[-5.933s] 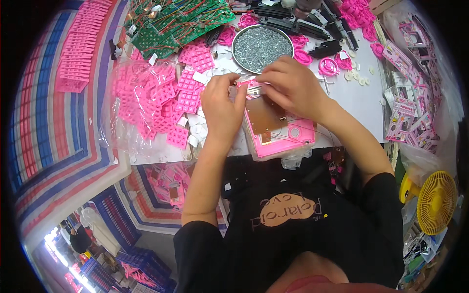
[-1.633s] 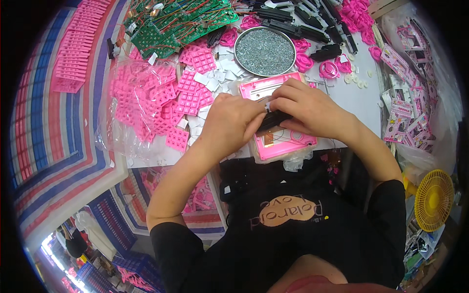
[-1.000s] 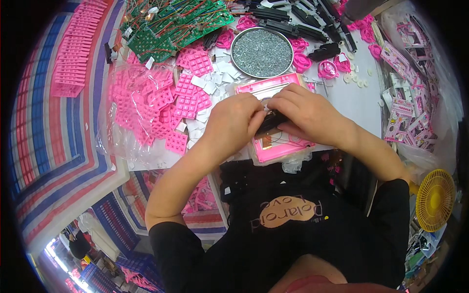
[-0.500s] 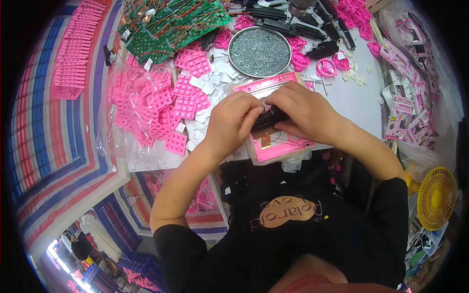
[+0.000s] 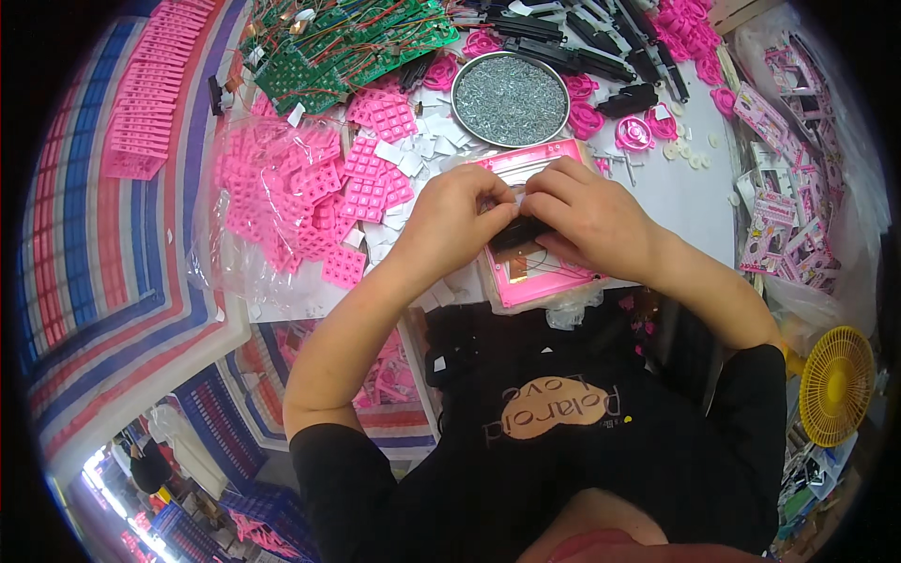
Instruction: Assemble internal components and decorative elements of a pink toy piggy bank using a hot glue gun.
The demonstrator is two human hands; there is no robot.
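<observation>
A pink plastic housing lies in front of me at the table's near edge, on what looks like a clear plastic wrap. Over its middle, my left hand and my right hand meet with their fingertips close together. A black plastic part sits beneath the fingers. My right hand is closed around its right side. The thumb and fingers of my left hand are pinched at its upper edge; whatever is between them is too small to make out. Thin dark wires and a brownish piece show below the black part.
A round metal tray full of small screws stands beyond the housing. Pink keypads, white paper bits and green circuit boards with wires lie left. Black parts and pink rings lie right. A yellow fan stands at lower right.
My left hand has come slightly right, and its fingertips now sit closer to the right hand's over the black part. The whole view has shifted slightly.
</observation>
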